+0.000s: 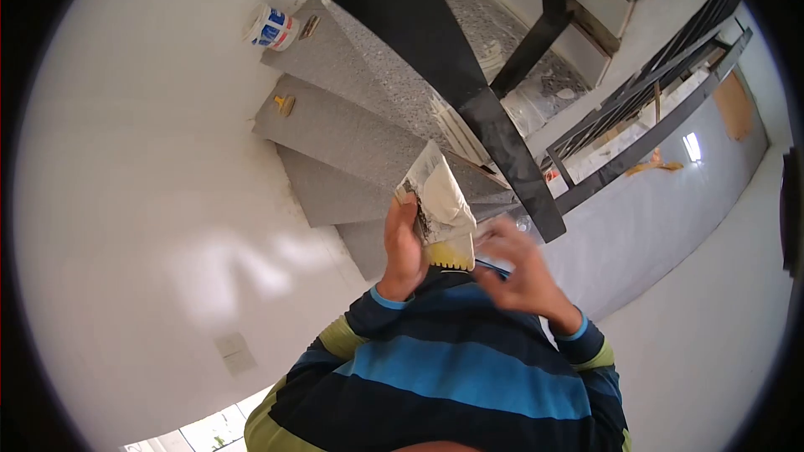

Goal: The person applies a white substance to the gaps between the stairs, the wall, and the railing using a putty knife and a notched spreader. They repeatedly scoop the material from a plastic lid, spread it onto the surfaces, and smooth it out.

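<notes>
My left hand [404, 247] grips a flat, pale trowel [411, 181] by its left edge, with the thumb up along it. A thick smear of white putty [444, 194] lies across its face. At the trowel's lower end, close to my body, shows a yellow notched spreader [452, 253] with teeth along its bottom edge. My right hand [521, 266] is at the right of the spreader, its fingers bent toward the spreader and blurred by motion. I cannot tell whether those fingers hold the spreader.
Grey stone stairs [335, 121] wind upward ahead, beside a white wall [151, 142]. A white and blue bucket [275, 29] and a yellow-handled tool [285, 105] sit on the steps. A black metal beam [511, 150] and railing [649, 154] run along the right.
</notes>
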Demonstrator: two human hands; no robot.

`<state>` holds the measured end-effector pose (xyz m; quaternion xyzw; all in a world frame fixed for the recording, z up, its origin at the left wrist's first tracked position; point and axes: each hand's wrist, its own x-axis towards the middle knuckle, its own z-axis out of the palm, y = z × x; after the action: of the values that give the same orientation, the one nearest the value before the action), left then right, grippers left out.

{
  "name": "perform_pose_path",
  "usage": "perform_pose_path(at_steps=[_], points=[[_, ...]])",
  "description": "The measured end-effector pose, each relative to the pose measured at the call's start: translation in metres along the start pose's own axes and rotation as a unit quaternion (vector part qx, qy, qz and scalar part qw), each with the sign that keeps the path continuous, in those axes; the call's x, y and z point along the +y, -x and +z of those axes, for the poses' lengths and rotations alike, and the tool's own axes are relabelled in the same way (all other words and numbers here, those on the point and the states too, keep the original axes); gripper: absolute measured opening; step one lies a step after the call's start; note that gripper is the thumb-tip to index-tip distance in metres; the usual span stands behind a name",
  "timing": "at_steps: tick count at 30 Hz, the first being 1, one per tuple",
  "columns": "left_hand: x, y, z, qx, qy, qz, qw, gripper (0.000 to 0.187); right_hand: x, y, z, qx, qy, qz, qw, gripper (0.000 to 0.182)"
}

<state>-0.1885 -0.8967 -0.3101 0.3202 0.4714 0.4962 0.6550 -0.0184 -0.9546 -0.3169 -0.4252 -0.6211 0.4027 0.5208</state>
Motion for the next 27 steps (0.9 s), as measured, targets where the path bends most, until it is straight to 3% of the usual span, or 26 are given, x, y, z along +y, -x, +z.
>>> perform_pose_path(at_steps=[6, 8, 14, 17, 20, 22, 24, 27], points=[[0.011, -0.005, -0.001, -0.114, -0.102, -0.076, 0.985, 0.035, -0.005, -0.033, -0.034, 0.066, 0.018, 0.02, 0.997, 0.044], [0.016, -0.004, 0.005, -0.147, -0.152, -0.073, 0.975, 0.035, 0.009, -0.039, -0.037, 0.063, 0.115, -0.082, 0.988, 0.044], [0.014, -0.005, 0.01, -0.142, -0.155, -0.094, 0.973, 0.03, 0.018, -0.036, -0.048, 0.051, 0.14, -0.1, 0.984, 0.038], [0.012, -0.006, 0.015, -0.099, -0.141, -0.109, 0.979, 0.032, 0.024, -0.036, -0.057, -0.013, 0.039, -0.075, 0.996, 0.034], [0.013, -0.01, 0.007, -0.062, -0.119, -0.097, 0.986, 0.036, 0.032, -0.044, -0.07, 0.033, -0.037, -0.019, 0.999, 0.035], [0.01, -0.013, -0.015, -0.061, -0.111, -0.111, 0.986, 0.04, 0.044, -0.057, -0.075, 0.062, 0.018, -0.018, 0.998, 0.036], [0.008, -0.015, -0.023, 0.009, -0.125, -0.083, 0.989, 0.033, 0.053, -0.071, -0.079, 0.121, 0.213, -0.025, 0.969, 0.036], [0.009, -0.013, -0.019, 0.032, -0.142, -0.075, 0.986, 0.033, 0.07, -0.09, -0.082, 0.097, 0.269, -0.051, 0.957, 0.034]])
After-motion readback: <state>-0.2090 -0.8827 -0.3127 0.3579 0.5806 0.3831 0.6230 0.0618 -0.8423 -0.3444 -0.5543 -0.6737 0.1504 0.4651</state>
